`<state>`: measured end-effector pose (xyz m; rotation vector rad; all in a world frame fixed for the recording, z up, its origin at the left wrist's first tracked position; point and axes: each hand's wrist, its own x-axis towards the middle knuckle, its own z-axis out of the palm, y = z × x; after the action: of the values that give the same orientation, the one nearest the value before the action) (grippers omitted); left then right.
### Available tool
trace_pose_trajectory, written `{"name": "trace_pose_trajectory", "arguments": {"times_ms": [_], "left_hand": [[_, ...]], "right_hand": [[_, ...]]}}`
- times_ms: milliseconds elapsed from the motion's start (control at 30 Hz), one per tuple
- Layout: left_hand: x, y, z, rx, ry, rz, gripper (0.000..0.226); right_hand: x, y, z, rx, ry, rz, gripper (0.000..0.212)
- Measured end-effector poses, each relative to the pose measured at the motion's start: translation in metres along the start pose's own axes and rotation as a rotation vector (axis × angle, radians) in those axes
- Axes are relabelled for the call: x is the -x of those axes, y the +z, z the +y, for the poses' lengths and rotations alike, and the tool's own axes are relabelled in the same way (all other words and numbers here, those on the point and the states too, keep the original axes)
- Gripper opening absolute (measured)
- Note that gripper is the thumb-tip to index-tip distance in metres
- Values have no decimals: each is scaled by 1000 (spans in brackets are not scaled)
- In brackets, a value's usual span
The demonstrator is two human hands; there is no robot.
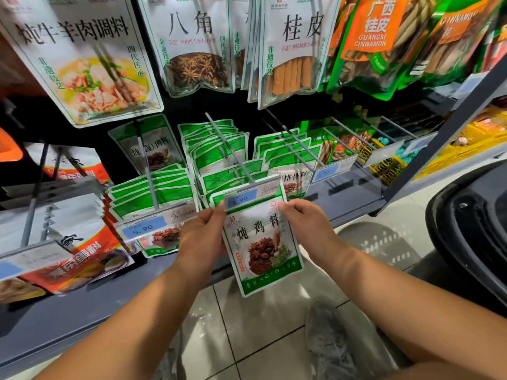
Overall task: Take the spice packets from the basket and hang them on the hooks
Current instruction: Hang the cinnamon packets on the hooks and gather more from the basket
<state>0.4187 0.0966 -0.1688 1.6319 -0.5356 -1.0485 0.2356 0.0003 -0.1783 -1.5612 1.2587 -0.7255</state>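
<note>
The left hand (201, 234) and right hand (304, 223) are each pinching a top corner of one green-and-white spice packet (260, 242), fingers curled tight on its edges. The packet is being held upright at the front tip of a metal hook (233, 152), its top edge sitting behind the blue price tag (241, 200).

- Both hands hold one green-and-white spice packet (260, 242) upright: the left hand (201, 234) pinches its top left edge, and the right hand (304, 223) pinches its top right corner.
- The blue price tag (248, 197) at the near tip of a metal hook (230, 149) overlaps the packet's top edge.
- Farther along that hook hang more green packets (216, 157), with similar rows on the hooks to the left and right.
- Above hang larger bags of star anise (197, 50) and cinnamon sticks (293, 50).
- A grey perforated basket (384, 242) stands on the tiled floor (247, 325), near right.
</note>
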Motion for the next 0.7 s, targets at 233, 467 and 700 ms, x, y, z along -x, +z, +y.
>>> {"name": "trace_pose_trajectory", "arguments": {"times_ms": [233,467,700], "left_hand": [[-15,-3,-10,-79,-15,37,55],[-36,8,5,-177,-127,141,100],[-62,27,16,-94,100,260,43]], "right_hand": [[-4,9,-1,127,4,-27,47],[-14,17,12,291,99,-44,40],[-25,20,16,316,98,-45,40]]}}
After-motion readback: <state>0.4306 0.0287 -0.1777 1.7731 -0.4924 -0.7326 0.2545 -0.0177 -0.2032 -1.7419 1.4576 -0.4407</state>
